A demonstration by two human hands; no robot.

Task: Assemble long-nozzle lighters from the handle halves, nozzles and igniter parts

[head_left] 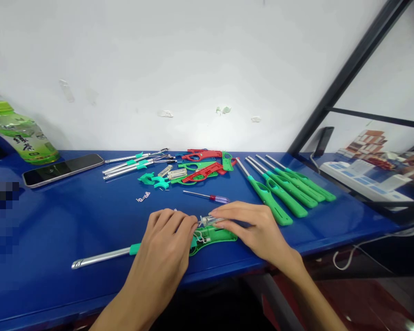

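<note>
At lower centre, my right hand (251, 225) pinches the small clear plastic tank (210, 221), lengthwise left-to-right above the open green plastic handle shell (224, 235); my left fingers curl close by.

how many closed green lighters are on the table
5: nearest long-tubed green plastic lighter, second lighter, third lighter, fourth lighter and farthest lighter, fanned across the blue table beyond the right hand; overlaps might hide more.

Both forearms reach in over the tabletop's near edge. The left hand (170, 236) is palm down, fingers curled; the right hand (253, 225) angles inward, thumb and fingers pinched, fingertips near the left's.
</note>
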